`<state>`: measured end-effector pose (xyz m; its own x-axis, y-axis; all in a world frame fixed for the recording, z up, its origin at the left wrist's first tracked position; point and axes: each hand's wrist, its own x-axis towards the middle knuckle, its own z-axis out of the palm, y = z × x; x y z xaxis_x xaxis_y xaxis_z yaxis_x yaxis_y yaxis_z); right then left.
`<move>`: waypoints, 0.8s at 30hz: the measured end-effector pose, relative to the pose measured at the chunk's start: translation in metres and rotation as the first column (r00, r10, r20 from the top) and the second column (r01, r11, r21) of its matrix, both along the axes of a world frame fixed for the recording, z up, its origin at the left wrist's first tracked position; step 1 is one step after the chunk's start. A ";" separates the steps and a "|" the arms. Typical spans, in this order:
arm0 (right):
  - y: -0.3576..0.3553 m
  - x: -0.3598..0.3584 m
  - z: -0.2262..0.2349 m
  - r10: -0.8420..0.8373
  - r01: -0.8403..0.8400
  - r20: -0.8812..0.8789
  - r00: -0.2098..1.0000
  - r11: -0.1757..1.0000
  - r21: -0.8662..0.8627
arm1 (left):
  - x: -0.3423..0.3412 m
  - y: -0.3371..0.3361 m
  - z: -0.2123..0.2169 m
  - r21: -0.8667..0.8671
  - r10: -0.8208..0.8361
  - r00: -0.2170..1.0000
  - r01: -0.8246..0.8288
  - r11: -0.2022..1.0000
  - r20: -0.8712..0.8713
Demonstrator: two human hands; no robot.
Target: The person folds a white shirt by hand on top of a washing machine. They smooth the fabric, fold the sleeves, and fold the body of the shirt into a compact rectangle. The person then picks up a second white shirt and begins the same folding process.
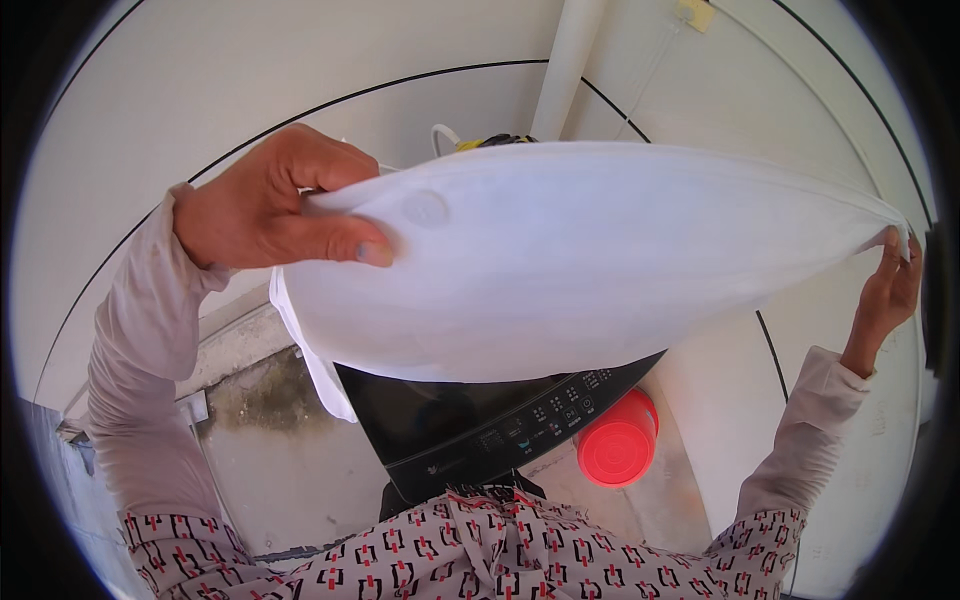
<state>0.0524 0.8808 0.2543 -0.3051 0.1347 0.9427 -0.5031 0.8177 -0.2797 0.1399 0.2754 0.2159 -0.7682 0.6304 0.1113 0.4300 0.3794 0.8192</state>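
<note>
A white cloth garment [590,260] with a white button is stretched wide across the middle of the view, held up in the air. My left hand [270,205] pinches its left edge between thumb and fingers. My right hand [890,290] grips its far right corner with the arm raised. Both sleeves are pale pink. Below the cloth sits a black top-loading washing machine [480,430] with a control panel of small buttons; the cloth hides most of its lid.
A red plastic bucket [618,440] stands on the floor right of the machine. A white pipe [570,60] runs up the white tiled wall behind. Stained concrete floor [270,440] lies to the left. My patterned shirt fills the bottom edge.
</note>
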 end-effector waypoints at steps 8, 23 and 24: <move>0.104 0.026 0.037 -0.041 0.059 -0.163 0.986 0.992 0.108 | 0.056 0.019 -0.083 -0.008 0.102 0.993 -0.102 0.995 0.056; 0.212 0.052 0.001 -0.295 0.297 0.083 0.952 0.955 -0.015 | 0.054 -0.010 -0.145 -0.338 0.420 0.882 -0.470 0.815 -0.214; 0.182 0.051 -0.002 -0.316 0.318 0.084 0.945 0.948 -0.016 | 0.051 -0.008 -0.164 -0.304 0.387 0.867 -0.479 0.824 -0.315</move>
